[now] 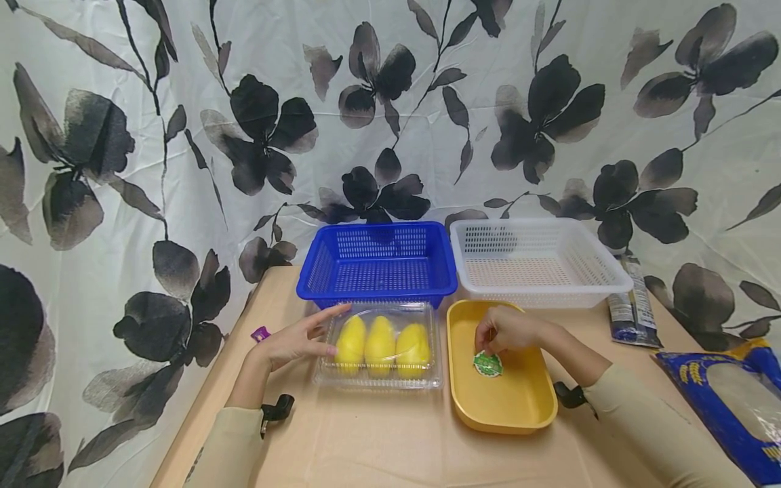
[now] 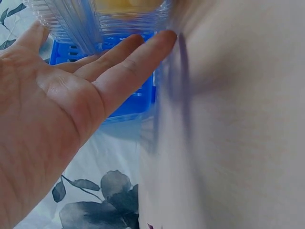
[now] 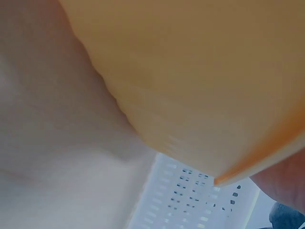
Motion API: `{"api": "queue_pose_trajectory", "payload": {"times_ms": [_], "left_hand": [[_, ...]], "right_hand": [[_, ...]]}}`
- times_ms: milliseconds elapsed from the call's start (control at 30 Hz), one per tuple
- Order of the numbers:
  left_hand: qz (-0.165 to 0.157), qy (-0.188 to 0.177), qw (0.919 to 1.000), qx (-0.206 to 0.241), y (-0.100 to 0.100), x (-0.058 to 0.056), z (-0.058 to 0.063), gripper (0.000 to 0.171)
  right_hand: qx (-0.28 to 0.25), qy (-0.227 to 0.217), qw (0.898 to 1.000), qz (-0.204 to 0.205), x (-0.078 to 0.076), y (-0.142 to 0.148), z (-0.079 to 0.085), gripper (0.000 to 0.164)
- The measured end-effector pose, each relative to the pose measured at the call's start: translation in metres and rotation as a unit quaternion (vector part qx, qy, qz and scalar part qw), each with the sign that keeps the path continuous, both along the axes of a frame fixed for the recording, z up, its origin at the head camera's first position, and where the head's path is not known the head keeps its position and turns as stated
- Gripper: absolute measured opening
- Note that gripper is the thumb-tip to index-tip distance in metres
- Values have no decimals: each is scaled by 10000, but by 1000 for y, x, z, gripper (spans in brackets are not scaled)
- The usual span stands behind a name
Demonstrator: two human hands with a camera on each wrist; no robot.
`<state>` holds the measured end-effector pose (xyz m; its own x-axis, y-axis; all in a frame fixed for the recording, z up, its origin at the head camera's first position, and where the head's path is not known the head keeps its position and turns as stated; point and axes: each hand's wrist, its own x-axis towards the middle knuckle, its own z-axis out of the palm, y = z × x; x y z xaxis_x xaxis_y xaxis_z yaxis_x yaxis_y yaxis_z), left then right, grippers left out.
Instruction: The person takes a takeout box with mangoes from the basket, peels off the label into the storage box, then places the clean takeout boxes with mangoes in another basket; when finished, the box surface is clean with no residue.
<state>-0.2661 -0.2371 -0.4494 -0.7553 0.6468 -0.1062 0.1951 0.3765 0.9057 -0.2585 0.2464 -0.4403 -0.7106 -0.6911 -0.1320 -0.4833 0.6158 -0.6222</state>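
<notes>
A clear plastic clamshell box (image 1: 378, 384) with a closed lid holds three yellow mango-like fruits (image 1: 380, 346). My left hand (image 1: 291, 344) rests at the box's left side, its fingers and thumb extended; the left wrist view shows the same hand (image 2: 71, 95) with straight fingers by the ribbed plastic. Over the yellow tray (image 1: 506, 410), my right hand (image 1: 509, 329) pinches a small round green-and-white packet or label (image 1: 488, 364) between thumb and fingers. In the right wrist view, the tray's wall (image 3: 190, 86) hides most of that hand.
Behind stand a blue basket (image 1: 378, 291) and a white basket (image 1: 543, 296). At right lie a dark-and-silver packet (image 1: 634, 305) and a blue-and-yellow bag (image 1: 726, 400). A small purple wrapped piece (image 1: 260, 334) sits near the table's left edge.
</notes>
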Motion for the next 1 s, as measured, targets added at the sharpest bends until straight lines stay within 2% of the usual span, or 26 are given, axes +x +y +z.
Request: {"api": "queue_pose_trajectory", "payload": {"times_ms": [300,600,1000], "left_hand": [[60,-168,9998,-125,0,2,5,86],[60,-107,9991,-403,0,5,8,86],[65,-148,9994,-308,1,5,8,87]], "right_hand": [[-69,-113,9999,92,0,3,-5,16],[-41,-366,9993,62,0,4,-8,11],[-17,-540,9985,20,2,1,-13,11]]}}
